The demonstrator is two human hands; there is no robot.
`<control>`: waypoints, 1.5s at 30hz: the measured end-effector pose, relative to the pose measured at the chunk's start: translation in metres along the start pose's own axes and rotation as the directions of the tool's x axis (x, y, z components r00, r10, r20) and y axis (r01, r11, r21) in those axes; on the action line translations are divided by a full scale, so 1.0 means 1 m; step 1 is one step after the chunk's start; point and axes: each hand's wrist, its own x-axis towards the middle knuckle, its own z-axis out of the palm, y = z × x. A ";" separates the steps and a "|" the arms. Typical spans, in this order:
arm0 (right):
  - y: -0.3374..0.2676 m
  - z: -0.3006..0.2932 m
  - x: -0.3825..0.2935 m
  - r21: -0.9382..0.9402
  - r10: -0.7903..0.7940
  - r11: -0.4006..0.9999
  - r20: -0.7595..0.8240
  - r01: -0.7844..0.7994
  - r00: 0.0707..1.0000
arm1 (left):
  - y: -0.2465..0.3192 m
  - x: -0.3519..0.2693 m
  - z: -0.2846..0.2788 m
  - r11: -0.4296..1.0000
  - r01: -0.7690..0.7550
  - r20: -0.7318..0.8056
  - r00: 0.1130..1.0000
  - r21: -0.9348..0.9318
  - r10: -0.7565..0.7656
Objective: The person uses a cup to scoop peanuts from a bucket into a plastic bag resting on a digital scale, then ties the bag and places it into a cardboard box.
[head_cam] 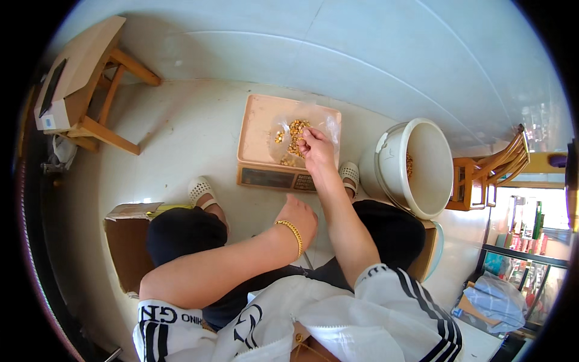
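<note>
A pinkish-beige platform scale [262,126] with a display and keypad stands on the floor before me. On its right half lies a clear plastic bag [332,122] with orange and yellow kernels, perhaps corn [297,131]. My right hand [316,149] is over the bag, thumb and fingertips pinched together at the kernels; whether anything is between them cannot be told. My left hand [298,217], a gold chain bracelet [293,233] on its wrist, hangs bent over the floor just nearer to me than the scale, its fingers mostly hidden from view.
A white bucket [425,181] at the right holds more kernels, beside my right knee. An open cardboard box [129,253] stands by my left knee. At the upper left, a wooden stool [111,131] carries a carton [86,68]. Wooden chairs [470,181] stand beyond the bucket.
</note>
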 end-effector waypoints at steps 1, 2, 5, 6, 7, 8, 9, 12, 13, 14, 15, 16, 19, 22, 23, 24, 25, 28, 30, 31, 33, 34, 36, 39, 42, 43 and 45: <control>-0.007 0.000 -0.013 0.169 0.019 0.985 0.057 -0.028 0.998 | 0.000 0.000 0.001 1.000 0.001 -0.003 1.000 -0.002 -0.001; -0.018 0.002 -0.029 0.329 0.025 0.942 0.116 -0.062 0.993 | 0.001 0.001 0.002 1.000 -0.005 0.004 1.000 0.012 0.005; -0.059 0.004 -0.083 0.455 0.049 0.878 0.225 -0.149 0.973 | 0.003 0.001 0.008 1.000 -0.018 -0.003 1.000 0.002 0.018; -0.072 -0.003 -0.093 0.454 0.046 0.880 0.216 -0.142 0.975 | 0.004 0.002 0.009 0.999 -0.033 -0.018 0.999 -0.011 0.033; -0.088 -0.014 -0.100 0.435 -0.003 0.894 0.252 -0.111 0.968 | 0.004 0.003 0.010 0.999 -0.041 -0.021 0.999 -0.012 0.041; -0.106 -0.024 -0.108 0.416 -0.052 0.906 0.290 -0.077 0.956 | 0.004 0.004 0.009 0.999 -0.045 -0.012 0.999 -0.010 0.045; -0.125 -0.030 -0.116 0.411 -0.106 0.912 0.251 -0.007 0.962 | 0.004 0.002 0.009 0.999 -0.039 0.001 0.999 -0.010 0.039; -0.176 -0.086 -0.115 0.392 -0.317 0.892 0.181 0.227 0.931 | 0.004 0.004 0.016 0.999 -0.016 -0.060 0.998 0.028 0.018; -0.192 -0.105 -0.113 0.324 -0.357 0.891 0.068 0.317 0.932 | 0.004 0.003 0.016 1.000 -0.012 -0.063 0.998 0.026 0.013; -0.205 -0.124 -0.110 0.245 -0.400 0.884 -0.047 0.398 0.915 | 0.003 0.003 0.018 0.999 -0.004 -0.082 0.997 0.038 0.007; -0.215 -0.143 -0.104 0.169 -0.423 0.883 -0.120 0.439 0.898 | 0.003 0.004 0.019 0.999 0.004 -0.100 0.995 0.051 0.002; -0.224 -0.160 -0.100 0.088 -0.453 0.876 -0.191 0.475 0.871 | 0.003 0.004 0.018 0.999 0.002 -0.103 0.995 0.051 0.004; -0.234 -0.205 -0.072 -0.239 -0.538 0.843 -0.419 0.482 0.732 | 0.003 0.005 0.015 1.000 -0.009 -0.079 0.997 0.021 0.011; -0.236 -0.287 -0.037 -0.439 -0.478 0.850 -0.412 0.291 0.776 | 0.006 0.011 0.014 0.999 -0.030 -0.088 0.996 0.015 0.031; -0.223 -0.278 -0.032 -0.431 -0.464 0.857 -0.406 0.282 0.787 | 0.005 0.011 0.020 0.999 -0.024 -0.082 0.996 0.022 0.026; -0.208 -0.263 -0.033 -0.576 -0.394 0.812 -0.422 0.094 0.816 | 0.004 0.011 0.022 0.999 -0.026 -0.081 0.996 0.034 0.028; -0.199 -0.261 -0.028 -0.636 -0.355 0.772 -0.435 -0.003 0.827 | 0.004 0.011 0.024 0.999 -0.023 -0.071 0.997 0.034 0.025; -0.191 -0.286 -0.012 -0.808 -0.358 0.562 -0.433 -0.179 0.827 | 0.003 0.012 0.014 0.998 -0.049 -0.072 0.996 0.034 0.051; -0.187 -0.257 -0.004 -0.873 -0.331 0.469 -0.314 -0.134 0.890 | -0.002 0.012 0.012 0.999 -0.040 -0.014 0.999 -0.002 0.040; -0.189 -0.233 -0.007 -0.926 -0.306 0.370 -0.196 -0.073 0.931 | -0.009 0.011 0.006 0.999 -0.040 -0.006 0.999 -0.002 0.040; -0.195 -0.190 -0.015 -0.961 -0.276 0.250 0.042 0.114 0.960 | -0.029 0.018 -0.011 0.992 0.071 0.013 0.997 -0.104 -0.070; -0.197 -0.174 -0.015 -0.959 -0.268 0.145 0.198 0.243 0.943 | -0.042 0.022 -0.014 0.989 0.116 -0.053 0.991 -0.088 -0.121; -0.196 -0.132 -0.026 -0.936 -0.203 0.012 0.342 0.351 0.918 | -0.069 0.027 -0.025 0.977 0.205 -0.145 0.966 -0.058 -0.212; -0.187 -0.056 -0.054 -0.947 -0.115 -0.174 0.292 0.270 0.950 | -0.106 0.039 -0.035 0.945 0.309 -0.167 0.931 -0.108 -0.323; -0.150 -0.002 -0.056 -0.932 0.068 -0.298 0.192 0.204 0.979 | -0.130 0.046 -0.009 0.901 0.366 -0.065 0.918 -0.232 -0.390; -0.134 0.008 -0.053 -0.937 0.099 -0.295 0.165 0.187 0.981 | -0.134 0.045 -0.001 0.885 0.370 0.007 0.924 -0.282 -0.383; -0.109 0.006 -0.045 -0.916 0.027 -0.341 0.218 0.214 0.976 | -0.135 0.053 0.010 0.886 0.388 0.011 0.917 -0.254 -0.398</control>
